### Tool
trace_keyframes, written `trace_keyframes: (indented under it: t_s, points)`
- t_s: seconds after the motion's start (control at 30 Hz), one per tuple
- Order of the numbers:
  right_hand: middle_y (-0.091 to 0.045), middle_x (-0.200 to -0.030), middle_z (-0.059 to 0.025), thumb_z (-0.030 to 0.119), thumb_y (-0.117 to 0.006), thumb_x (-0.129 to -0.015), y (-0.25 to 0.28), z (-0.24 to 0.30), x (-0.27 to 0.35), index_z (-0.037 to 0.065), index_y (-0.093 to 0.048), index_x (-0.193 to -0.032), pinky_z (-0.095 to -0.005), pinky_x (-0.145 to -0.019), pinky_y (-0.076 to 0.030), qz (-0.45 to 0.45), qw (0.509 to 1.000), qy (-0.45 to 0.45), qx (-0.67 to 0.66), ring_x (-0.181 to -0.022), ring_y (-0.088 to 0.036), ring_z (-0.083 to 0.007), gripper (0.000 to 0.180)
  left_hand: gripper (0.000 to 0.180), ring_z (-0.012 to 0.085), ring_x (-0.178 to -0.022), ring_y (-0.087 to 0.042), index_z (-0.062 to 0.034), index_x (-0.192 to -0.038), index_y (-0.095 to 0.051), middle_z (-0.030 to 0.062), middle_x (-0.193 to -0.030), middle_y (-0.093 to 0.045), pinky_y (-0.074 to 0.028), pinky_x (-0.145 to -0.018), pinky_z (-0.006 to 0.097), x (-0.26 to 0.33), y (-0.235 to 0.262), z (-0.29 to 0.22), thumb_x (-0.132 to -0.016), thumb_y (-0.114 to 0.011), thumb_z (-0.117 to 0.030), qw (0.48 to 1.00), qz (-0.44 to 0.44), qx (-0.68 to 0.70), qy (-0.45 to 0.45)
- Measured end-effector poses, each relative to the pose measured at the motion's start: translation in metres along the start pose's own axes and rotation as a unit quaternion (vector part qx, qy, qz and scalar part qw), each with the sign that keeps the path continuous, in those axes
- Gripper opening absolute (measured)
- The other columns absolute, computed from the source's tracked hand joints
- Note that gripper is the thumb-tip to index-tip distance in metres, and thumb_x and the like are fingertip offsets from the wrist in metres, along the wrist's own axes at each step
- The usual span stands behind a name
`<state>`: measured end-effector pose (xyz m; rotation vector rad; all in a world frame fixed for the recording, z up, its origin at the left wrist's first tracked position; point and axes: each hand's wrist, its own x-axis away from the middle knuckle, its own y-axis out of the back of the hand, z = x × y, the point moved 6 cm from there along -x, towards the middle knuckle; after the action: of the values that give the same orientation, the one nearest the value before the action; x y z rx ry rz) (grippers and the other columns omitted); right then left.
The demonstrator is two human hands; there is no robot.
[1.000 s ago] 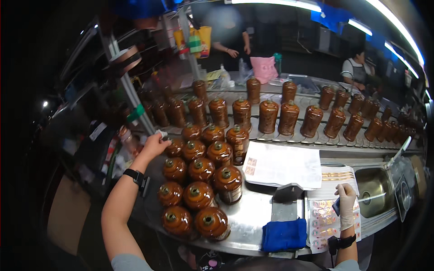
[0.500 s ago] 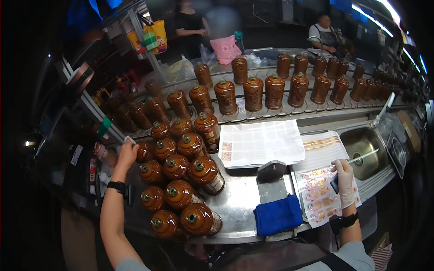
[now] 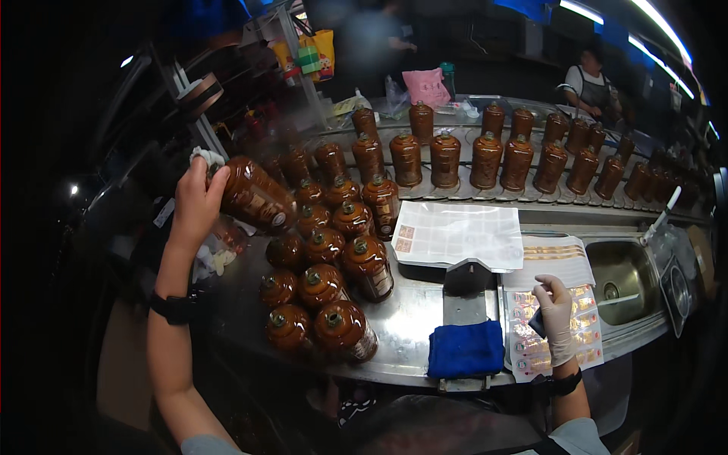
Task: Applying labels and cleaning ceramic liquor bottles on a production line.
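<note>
My left hand [image 3: 199,201] grips a glossy brown glass bottle [image 3: 258,196] by its neck, holding it tilted in the air at the left. A scrap of white cloth [image 3: 208,157] shows at that grip. Below and to the right, several brown bottles [image 3: 322,287] stand bunched on the steel counter [image 3: 413,315]. My right hand [image 3: 560,326], in a white glove, is closed around a small dark flat object [image 3: 538,324], its kind unclear. It hovers above or rests on a sheet of gold and red labels [image 3: 525,349]; contact cannot be made out.
Brown bottles [image 3: 445,163] line a conveyor [image 3: 425,199] across the back. White label sheets [image 3: 462,231], a dark metal stand [image 3: 467,278], a folded blue cloth [image 3: 465,350] and a steel sink [image 3: 623,265] are nearby. A person [image 3: 591,87] sits beyond the conveyor.
My left hand has lifted a bottle from the bunch's left edge and tilted it. My right hand remains over the labels with the dark object. The whole view has shifted.
</note>
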<state>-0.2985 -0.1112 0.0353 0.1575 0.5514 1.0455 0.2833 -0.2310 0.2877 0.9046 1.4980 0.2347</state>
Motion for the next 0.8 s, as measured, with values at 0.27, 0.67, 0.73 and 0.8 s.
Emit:
trace_keyframes:
  t_s: [0.27,0.67,0.73,0.8]
  points:
    - [-0.065,-0.11,-0.011,0.027,-0.086,-0.07,-0.039,0.11,0.018,0.009,-0.046,-0.137,-0.0308,-0.055,-0.052,0.098,0.963,0.244,0.054,-0.06,-0.064,-0.0198,0.08,0.019,0.0039,-0.086,-0.054,-0.0001,-0.107,-0.061,-0.0008,-0.093,-0.062,-0.046,-0.079,0.021,0.026,-0.014,-0.161,-0.099,-0.059,-0.017,0.921,0.181,0.338,0.071]
    - [-0.068,-0.107,-0.0164,0.026,-0.088,-0.062,0.003,0.102,0.066,0.006,-0.053,-0.13,-0.0356,-0.073,-0.057,0.163,0.937,0.303,-0.054,-0.092,-0.07,-0.0323,0.079,0.021,0.0054,-0.09,-0.058,-0.0011,-0.111,-0.064,-0.001,-0.099,-0.065,-0.049,-0.08,0.023,0.084,-0.152,-0.282,-0.098,-0.062,-0.017,0.816,0.426,0.38,0.088]
    - [-0.069,-0.105,-0.0151,0.033,-0.089,-0.065,0.003,0.078,0.081,0.006,-0.054,-0.129,-0.0333,-0.074,-0.057,0.199,0.957,0.205,-0.049,-0.09,-0.071,-0.0279,0.077,0.023,0.0052,-0.09,-0.059,-0.0018,-0.112,-0.065,-0.0014,-0.098,-0.066,-0.049,-0.08,0.023,0.108,-0.184,-0.288,-0.099,-0.061,-0.02,0.76,0.438,0.447,0.177]
    - [-0.069,-0.095,-0.0101,0.024,-0.091,-0.061,0.009,0.065,0.088,0.005,-0.057,-0.128,-0.0275,-0.061,-0.05,0.177,0.963,0.188,-0.073,-0.07,-0.064,-0.016,0.077,0.027,0.0049,-0.087,-0.059,-0.003,-0.111,-0.066,-0.0013,-0.096,-0.067,-0.047,-0.076,0.021,0.128,-0.207,-0.294,-0.1,-0.059,-0.026,0.745,0.452,0.44,0.217]
